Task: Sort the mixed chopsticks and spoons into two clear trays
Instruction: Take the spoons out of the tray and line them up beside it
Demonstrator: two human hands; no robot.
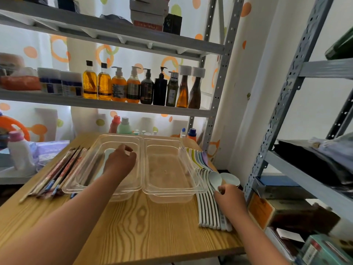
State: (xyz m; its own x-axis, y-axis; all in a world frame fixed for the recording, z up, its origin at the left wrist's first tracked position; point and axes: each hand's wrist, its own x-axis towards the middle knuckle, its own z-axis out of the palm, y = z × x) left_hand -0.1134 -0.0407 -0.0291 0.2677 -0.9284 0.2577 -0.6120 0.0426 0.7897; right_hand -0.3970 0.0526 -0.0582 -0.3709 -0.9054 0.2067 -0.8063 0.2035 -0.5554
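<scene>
Room: metal storage shelving (215, 96) stands behind the wooden bench (133, 226) and also at the right side; a row of bottles (133, 87) fills the middle shelf.
Left tray (80, 188): clear plastic, on the far half of the bench, its right edge just beside the other tray. Inside lie a pale spoon (109, 154) and some dark chopsticks (95, 167), seen a little blurred through the plastic.
Right tray (172, 190): clear plastic, same size; I see nothing inside.
Loose chopsticks (57, 173): a bundle of many colours on the bench, just beside the left wall of the left tray, pointing near to far.
Row of spoons (208, 209): on the bench just beside the right wall of the right tray, packed side by side; white handles at the near end, and coloured ones (196, 155) (yellow, green, blue, purple) at the far end.
Left hand (122, 159): reaches over the left tray, above its floor, fingers loosely curled with the thumb close to them; nothing shows between them.
Right hand (228, 196): over the row of spoons, fingers and thumb closed on the handle of a white spoon (214, 179), whose bowl points to the far side.
Small white bowl (230, 178): at the right edge of the bench, just beside the lifted spoon.
</scene>
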